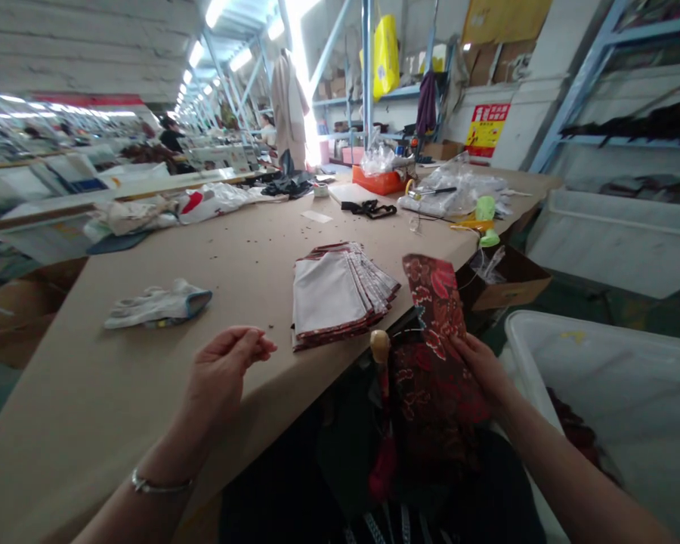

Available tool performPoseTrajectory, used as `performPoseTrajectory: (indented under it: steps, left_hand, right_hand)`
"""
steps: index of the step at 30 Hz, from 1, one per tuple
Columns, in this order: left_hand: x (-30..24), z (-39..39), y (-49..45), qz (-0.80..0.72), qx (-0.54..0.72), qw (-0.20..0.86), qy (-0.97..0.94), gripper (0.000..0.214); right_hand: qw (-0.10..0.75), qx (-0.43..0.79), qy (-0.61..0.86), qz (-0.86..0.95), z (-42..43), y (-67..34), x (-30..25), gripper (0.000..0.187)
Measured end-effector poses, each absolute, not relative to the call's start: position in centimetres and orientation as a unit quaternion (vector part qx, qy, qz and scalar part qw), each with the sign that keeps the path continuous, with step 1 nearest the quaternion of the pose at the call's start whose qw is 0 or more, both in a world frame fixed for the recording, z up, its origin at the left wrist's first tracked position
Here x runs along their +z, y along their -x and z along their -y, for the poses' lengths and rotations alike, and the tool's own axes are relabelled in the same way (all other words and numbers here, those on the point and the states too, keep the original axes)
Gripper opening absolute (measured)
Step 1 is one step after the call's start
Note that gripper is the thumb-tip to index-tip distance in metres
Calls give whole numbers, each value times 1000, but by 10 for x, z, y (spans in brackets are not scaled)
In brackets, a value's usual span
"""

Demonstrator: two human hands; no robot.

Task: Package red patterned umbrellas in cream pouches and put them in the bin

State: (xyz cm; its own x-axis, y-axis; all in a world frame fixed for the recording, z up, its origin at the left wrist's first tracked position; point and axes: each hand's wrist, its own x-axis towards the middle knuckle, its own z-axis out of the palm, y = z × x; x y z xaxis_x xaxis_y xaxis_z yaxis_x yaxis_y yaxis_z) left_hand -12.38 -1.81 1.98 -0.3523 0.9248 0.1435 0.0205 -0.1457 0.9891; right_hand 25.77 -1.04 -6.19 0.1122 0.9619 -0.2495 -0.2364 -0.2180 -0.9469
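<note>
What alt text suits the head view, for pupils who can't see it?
A person's right hand holds dark-red floral fabric beside a brown table. The left hand is over the table near a fanned stack of fabric pieces and a white glove.

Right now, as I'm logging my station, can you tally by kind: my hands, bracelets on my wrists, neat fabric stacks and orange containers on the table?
Hands: 2, left hand and right hand
Bracelet: 1
Fabric stack: 1
Orange container: 1
Total: 5

Tan table (119, 393) | near edge: fanned cloth stack (329, 293) | left: white glove (159, 305) | far: dark bundle (289, 186), probably fabric
</note>
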Motion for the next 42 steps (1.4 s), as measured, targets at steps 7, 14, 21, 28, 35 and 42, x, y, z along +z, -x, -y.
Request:
performPoseTrajectory:
  steps: [7, 14, 21, 28, 35, 42]
  left_hand:
    - [-14, 22, 132, -590, 535, 250, -551, 19]
    - [-27, -7, 117, -541, 372, 52, -752, 20]
    - [-29, -25, 109, -540, 289, -10, -791, 22]
    - [-25, -27, 111, -531, 243, -19, -812, 25]
    - [-25, -29, 108, -516, 213, -36, -829, 22]
    - [-21, -36, 109, -537, 210, 7, -817, 24]
  right_hand:
    - [299, 330, 759, 476, 38, -299, -231, 48]
    - [329, 234, 768, 497, 40, -293, -238, 74]
    - [375, 270, 721, 517, 68, -274, -216, 55]
    - [363, 339, 709, 501, 94, -259, -217, 55]
    - [360, 355, 703, 501, 99, -255, -225, 50]
    - [336, 386, 684, 521, 103, -245, -222, 53]
